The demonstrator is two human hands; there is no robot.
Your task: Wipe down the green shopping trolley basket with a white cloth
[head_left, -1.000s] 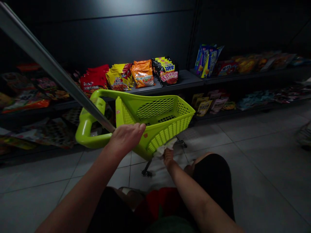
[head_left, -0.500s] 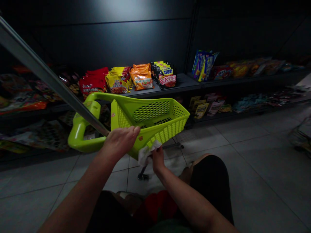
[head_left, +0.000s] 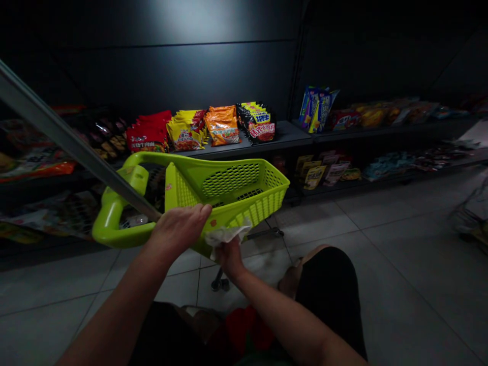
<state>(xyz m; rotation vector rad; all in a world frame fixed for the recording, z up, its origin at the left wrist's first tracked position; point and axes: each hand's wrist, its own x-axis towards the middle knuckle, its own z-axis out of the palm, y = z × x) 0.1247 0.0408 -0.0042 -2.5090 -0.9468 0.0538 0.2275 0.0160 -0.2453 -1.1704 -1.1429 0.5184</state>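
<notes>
A small lime-green shopping cart (head_left: 244, 209) with a perforated basket stands in front of me, its looped handle at the left. My left hand (head_left: 181, 226) is closed over the near rim of the basket, fingertips on the inner side. A grey metal pole (head_left: 114, 178) slants from the upper left down to the cart beside that hand; its lower end is hidden. Below the rim, my right hand (head_left: 230, 256) grips a crumpled white cloth (head_left: 227, 235) against the outer side of the basket. Its fingertips are partly covered by the cloth.
Behind the cart runs a dark shelf (head_left: 284, 133) with red, yellow, orange and black noodle packs (head_left: 222, 126). Blue snack packs (head_left: 318, 109) stand farther right, and more packets fill the lower shelf. My knee (head_left: 328, 284) is close on the right, over the tiled floor (head_left: 400, 264).
My right hand and the cloth have moved left along the basket's side, toward my left hand. The cart appears slightly farther left and lower in view. My left hand keeps its hold.
</notes>
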